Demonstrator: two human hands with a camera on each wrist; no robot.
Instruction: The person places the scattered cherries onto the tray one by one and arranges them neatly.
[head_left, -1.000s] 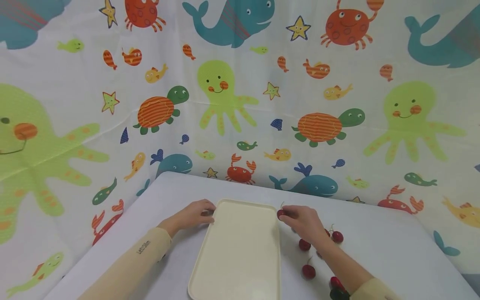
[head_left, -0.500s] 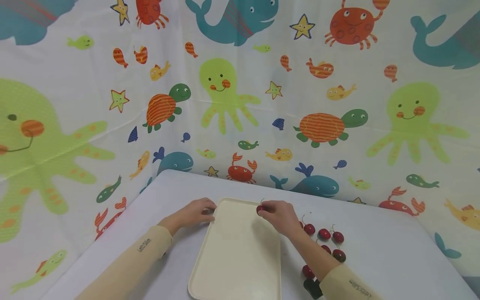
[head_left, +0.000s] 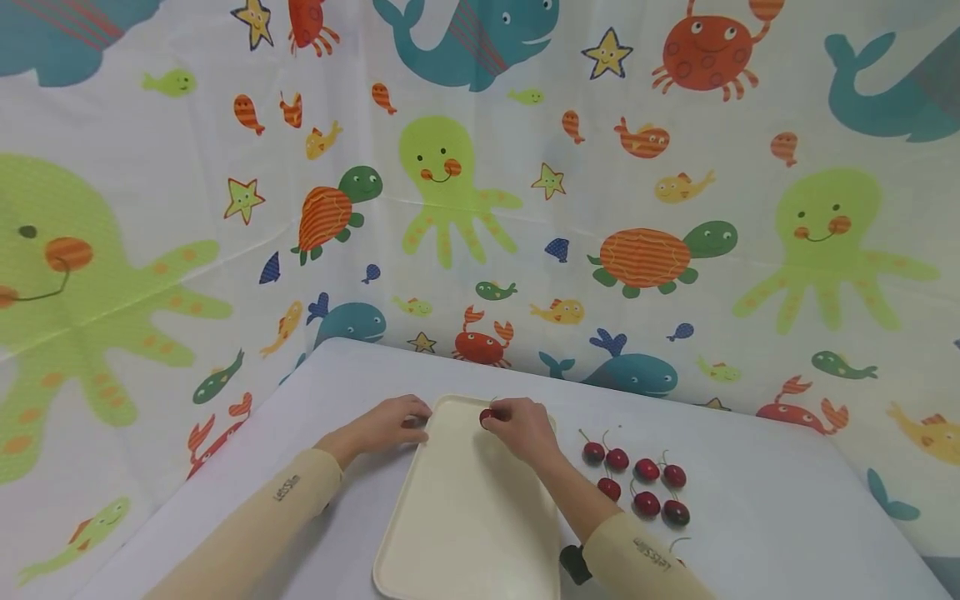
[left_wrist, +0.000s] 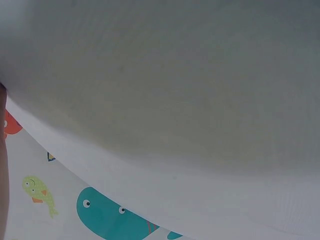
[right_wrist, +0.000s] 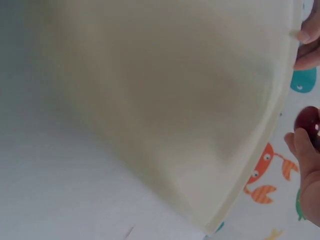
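Observation:
Between the thumb and fingers of my right hand [head_left: 522,429] is a dark red cherry [head_left: 486,418], held over the far end of a cream tray [head_left: 465,525]. The right wrist view shows the same cherry [right_wrist: 306,120] at its right edge, apart from the tray's surface. My left hand [head_left: 392,425] touches the tray's left rim near the far corner with thumb and fingertips, seen also as fingers [right_wrist: 311,32] in the right wrist view. Several more cherries [head_left: 647,503] with stems lie on the table right of the tray.
A white table [head_left: 780,500] carries everything. Behind and to the left hangs a white cloth [head_left: 510,242] printed with sea animals. My right sleeve [head_left: 637,554] covers part of the table's near right. The left wrist view is mostly a blurred pale surface.
My right hand has carried the cherry leftward from the tray's right edge to over its far end, uncovering more cherries on the table. The left hand has stayed at the rim.

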